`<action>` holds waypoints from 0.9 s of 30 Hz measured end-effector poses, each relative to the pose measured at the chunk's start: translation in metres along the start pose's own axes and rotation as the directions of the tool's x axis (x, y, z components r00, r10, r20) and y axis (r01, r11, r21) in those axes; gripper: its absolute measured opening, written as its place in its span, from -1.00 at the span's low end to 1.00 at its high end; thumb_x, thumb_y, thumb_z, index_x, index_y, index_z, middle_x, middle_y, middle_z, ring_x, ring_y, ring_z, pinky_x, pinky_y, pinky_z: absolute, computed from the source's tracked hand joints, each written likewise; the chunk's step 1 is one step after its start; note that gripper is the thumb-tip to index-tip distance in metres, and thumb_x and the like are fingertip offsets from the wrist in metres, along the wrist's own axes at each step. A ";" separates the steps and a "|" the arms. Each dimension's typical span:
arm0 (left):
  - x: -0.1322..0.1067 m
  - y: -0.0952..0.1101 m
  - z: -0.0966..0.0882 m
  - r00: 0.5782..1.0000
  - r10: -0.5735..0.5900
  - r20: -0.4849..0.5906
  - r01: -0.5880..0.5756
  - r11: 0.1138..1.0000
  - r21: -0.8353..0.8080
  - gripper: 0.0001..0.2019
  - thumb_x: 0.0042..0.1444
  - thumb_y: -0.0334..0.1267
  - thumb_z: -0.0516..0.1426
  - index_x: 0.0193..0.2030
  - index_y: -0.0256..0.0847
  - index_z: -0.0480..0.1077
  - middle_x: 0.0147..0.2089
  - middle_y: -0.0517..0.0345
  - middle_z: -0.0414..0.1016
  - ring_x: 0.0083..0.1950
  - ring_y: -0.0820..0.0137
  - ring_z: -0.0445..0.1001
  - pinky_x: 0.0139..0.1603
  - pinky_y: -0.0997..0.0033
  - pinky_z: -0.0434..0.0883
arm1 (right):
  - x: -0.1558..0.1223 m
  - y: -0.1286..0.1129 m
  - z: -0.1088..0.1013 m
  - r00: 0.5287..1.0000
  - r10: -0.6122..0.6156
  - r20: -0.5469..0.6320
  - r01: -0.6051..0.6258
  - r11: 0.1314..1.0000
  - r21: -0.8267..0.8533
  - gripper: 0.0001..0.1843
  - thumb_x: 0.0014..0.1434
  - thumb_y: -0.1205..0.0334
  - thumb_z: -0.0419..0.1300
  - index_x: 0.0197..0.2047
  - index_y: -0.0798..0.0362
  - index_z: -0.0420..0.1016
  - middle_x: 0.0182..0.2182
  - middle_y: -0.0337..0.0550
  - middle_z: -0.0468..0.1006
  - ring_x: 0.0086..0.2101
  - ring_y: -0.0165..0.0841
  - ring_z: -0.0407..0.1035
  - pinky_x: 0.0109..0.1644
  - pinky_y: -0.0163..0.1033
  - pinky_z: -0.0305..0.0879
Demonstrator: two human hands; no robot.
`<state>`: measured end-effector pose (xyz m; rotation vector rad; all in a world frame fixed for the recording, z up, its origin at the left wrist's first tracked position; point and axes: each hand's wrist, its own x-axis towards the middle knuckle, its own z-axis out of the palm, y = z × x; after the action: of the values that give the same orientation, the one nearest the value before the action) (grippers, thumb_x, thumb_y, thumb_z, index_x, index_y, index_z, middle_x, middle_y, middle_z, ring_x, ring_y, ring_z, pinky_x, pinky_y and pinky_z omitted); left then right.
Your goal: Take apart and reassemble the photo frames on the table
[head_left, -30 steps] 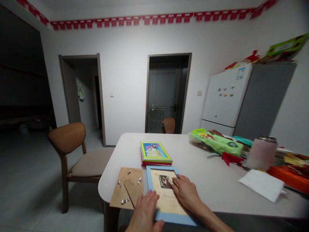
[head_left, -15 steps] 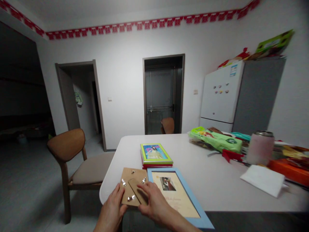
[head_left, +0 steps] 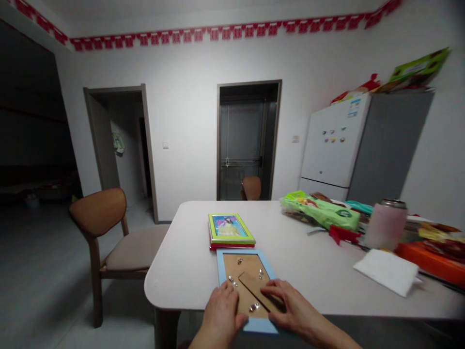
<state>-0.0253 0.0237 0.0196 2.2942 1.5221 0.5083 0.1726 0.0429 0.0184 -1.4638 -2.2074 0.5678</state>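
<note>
A brown picture-frame backing board [head_left: 248, 266] with metal clips and a fold-out stand lies over the opening of a light blue picture frame [head_left: 259, 325]. The frame rests at the table's near edge. My left hand [head_left: 222, 310] is closed on the board's lower left side, thumb at the bottom. At the lower right, my right hand [head_left: 292, 305] grips the board beside the stand, with fingers curled and thumb below. Whether the board sits fully inside the frame I cannot tell. Just beyond it, a green picture frame [head_left: 232, 229] tops a small stack with a red one [head_left: 232, 246].
The white table [head_left: 189, 261] carries a green packet [head_left: 323, 211], a pink jar [head_left: 385, 225], white folded paper [head_left: 387, 270] and an orange box [head_left: 432, 264] on the right. A wooden chair [head_left: 100, 211] stands left of the table. A fridge [head_left: 330, 145] is behind.
Both hands have carried the backing board rightward, from beside the blue frame to over it. The board now covers the printed sheet. The view has shifted slightly.
</note>
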 end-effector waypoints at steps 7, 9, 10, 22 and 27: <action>-0.012 -0.009 0.000 0.999 0.032 -0.011 -0.032 0.999 0.012 -0.56 -0.05 -0.21 0.08 0.01 -0.28 0.20 0.14 -0.03 0.16 0.18 0.21 0.02 0.17 0.10 -0.05 | 0.008 -0.004 0.010 0.996 -0.053 -0.077 0.042 0.990 -0.134 -0.68 -0.10 0.21 0.03 -0.24 0.02 0.46 -0.25 -0.10 0.42 -0.21 -0.29 0.26 -0.10 -0.23 0.13; -0.015 -0.012 0.003 0.997 0.069 0.016 -0.069 0.998 0.001 -0.44 -0.12 -0.17 0.14 0.05 -0.28 0.14 0.17 -0.05 0.09 0.19 0.21 0.00 0.18 0.08 -0.09 | 0.015 0.001 0.011 0.992 -0.038 -0.121 0.019 0.987 -0.160 -0.65 -0.05 0.19 0.01 -0.18 0.03 0.43 -0.20 -0.08 0.39 -0.17 -0.29 0.23 -0.07 -0.23 0.11; -0.015 -0.013 0.004 0.996 0.088 0.022 -0.088 0.996 0.000 -0.42 -0.15 -0.16 0.17 0.05 -0.28 0.15 0.18 -0.04 0.08 0.19 0.21 0.01 0.18 0.09 -0.08 | 0.020 0.004 0.012 0.989 -0.030 -0.145 0.002 0.982 -0.187 -0.63 -0.03 0.19 -0.01 -0.14 0.04 0.40 -0.17 -0.06 0.37 -0.15 -0.28 0.22 -0.05 -0.21 0.10; -0.015 -0.015 0.009 0.998 0.052 -0.037 -0.052 0.999 -0.010 -0.33 -0.21 -0.14 0.22 0.08 -0.27 0.12 0.11 -0.01 0.20 0.13 0.22 0.12 0.14 0.22 0.05 | 0.037 0.019 0.011 0.991 -0.057 -0.121 0.022 0.961 -0.276 -0.62 0.11 0.18 -0.16 -0.32 0.11 0.45 -0.13 -0.03 0.31 -0.10 -0.30 0.17 0.00 -0.24 0.04; -0.017 -0.015 0.010 0.998 0.046 -0.034 -0.046 0.999 -0.001 -0.33 -0.23 -0.15 0.23 0.07 -0.27 0.14 0.12 -0.01 0.18 0.11 0.23 0.14 0.12 0.28 0.09 | 0.023 0.013 0.013 0.988 -0.075 -0.136 0.027 0.944 -0.329 -0.63 0.08 0.18 -0.11 -0.13 0.09 0.38 -0.01 0.00 0.25 -0.02 -0.24 0.12 0.05 -0.14 0.01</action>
<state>-0.0390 0.0129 0.0024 2.3354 1.4863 0.5640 0.1668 0.0677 0.0029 -1.5446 -2.2912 0.0713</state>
